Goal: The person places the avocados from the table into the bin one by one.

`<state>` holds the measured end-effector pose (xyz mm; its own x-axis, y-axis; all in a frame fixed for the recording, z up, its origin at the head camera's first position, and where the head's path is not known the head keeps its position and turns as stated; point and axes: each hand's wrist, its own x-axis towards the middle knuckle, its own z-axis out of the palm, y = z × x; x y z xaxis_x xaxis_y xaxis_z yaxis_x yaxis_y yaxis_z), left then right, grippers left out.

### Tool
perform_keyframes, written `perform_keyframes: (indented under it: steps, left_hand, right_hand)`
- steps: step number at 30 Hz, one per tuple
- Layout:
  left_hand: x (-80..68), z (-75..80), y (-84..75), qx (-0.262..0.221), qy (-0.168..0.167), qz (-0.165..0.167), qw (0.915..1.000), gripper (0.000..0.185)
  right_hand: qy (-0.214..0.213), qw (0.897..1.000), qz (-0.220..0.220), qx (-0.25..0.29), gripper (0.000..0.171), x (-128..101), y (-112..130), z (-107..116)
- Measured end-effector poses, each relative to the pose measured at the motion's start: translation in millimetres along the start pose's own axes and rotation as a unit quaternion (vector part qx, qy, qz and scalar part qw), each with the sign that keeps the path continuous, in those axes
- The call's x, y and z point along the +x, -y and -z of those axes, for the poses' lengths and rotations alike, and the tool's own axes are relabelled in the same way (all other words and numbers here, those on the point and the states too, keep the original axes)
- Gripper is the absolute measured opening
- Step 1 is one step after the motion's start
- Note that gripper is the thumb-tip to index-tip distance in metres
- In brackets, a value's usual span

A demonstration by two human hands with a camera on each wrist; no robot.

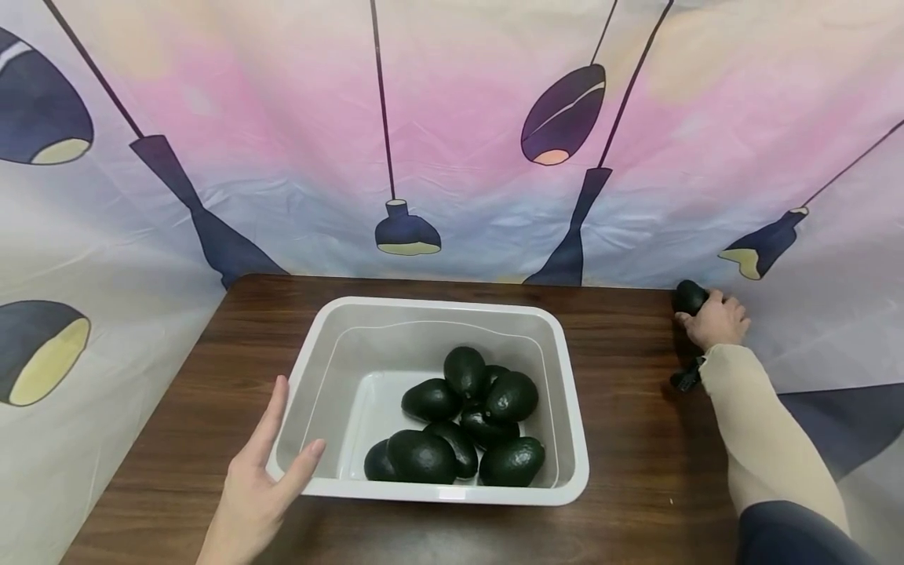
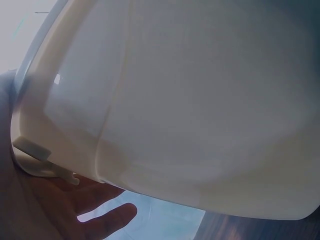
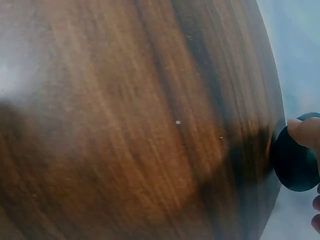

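Note:
At the back right of the table, my right hand (image 1: 719, 320) grips a dark green avocado (image 1: 688, 297). In the right wrist view its thumb lies over the avocado (image 3: 296, 162) beside the table edge. My left hand (image 1: 256, 479) is at the near left corner of a white plastic tub (image 1: 432, 493), fingers mostly straight and spread. Its thumb overlaps the rim in the head view; the left wrist view shows fingers (image 2: 107, 222) beneath the tub's edge. Several avocados (image 1: 421, 457) lie piled in the tub, mostly towards its right half.
The tub stands on a dark wood-grain table (image 1: 636, 439). A printed cloth (image 1: 466, 157) with lamp pictures hangs behind the table and along its sides. A small black object (image 1: 685, 380) is at the right wrist.

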<state>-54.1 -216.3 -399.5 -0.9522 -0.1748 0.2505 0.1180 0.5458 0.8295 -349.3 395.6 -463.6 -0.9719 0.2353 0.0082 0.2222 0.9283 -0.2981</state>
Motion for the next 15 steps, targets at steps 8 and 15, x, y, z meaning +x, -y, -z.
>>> perform_keyframes:
  steps: [8,15]
  left_hand:
    - [0.8,-1.1,1.1,-0.005,0.002,-0.013,0.9999,0.086]
    - [0.1,-0.7,0.5,-0.004,0.002,-0.005,1.0,0.086]
  right_hand:
    - [-0.017,0.999,-0.017,0.022,0.073,-11,-1,-3]
    - [-0.048,0.995,-0.019,0.089,0.071,-14,9,-7]
